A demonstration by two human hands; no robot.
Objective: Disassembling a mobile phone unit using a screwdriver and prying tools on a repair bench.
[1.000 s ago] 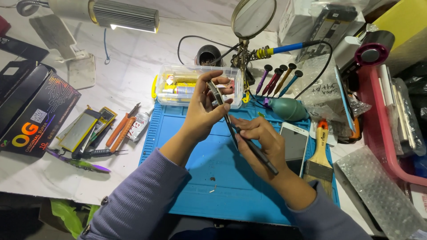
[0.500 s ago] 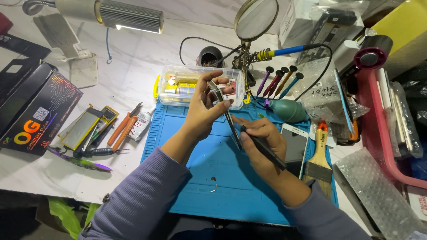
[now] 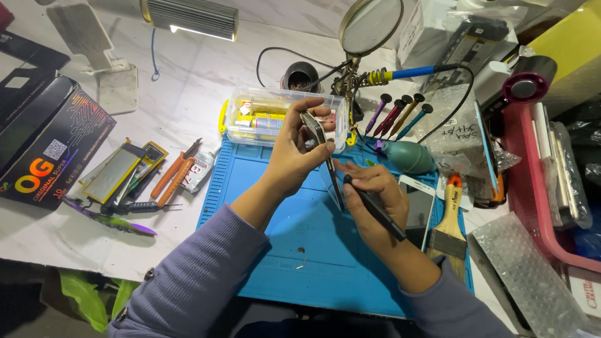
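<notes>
My left hand (image 3: 294, 153) grips a thin smartphone (image 3: 325, 159) edge-on, raised above the blue work mat (image 3: 263, 250). My right hand (image 3: 372, 191) holds a black pen-shaped tool (image 3: 375, 209), whose tip meets the phone's lower edge. Both forearms wear purple-grey sleeves. The phone's far side is hidden by my left fingers.
A clear plastic box (image 3: 263, 116) of small parts stands behind the mat. A magnifier stand (image 3: 369, 28), coloured screwdrivers (image 3: 397, 116), a green blower bulb (image 3: 410, 156), a white phone (image 3: 419, 203) and a paintbrush (image 3: 449, 219) lie right. Orange pliers (image 3: 172, 178), batteries (image 3: 116, 175) and a black box (image 3: 44, 150) lie left.
The head view has shifted slightly. My right hand has slid the black tool a little lower along the phone's edge. My left hand keeps the same grip.
</notes>
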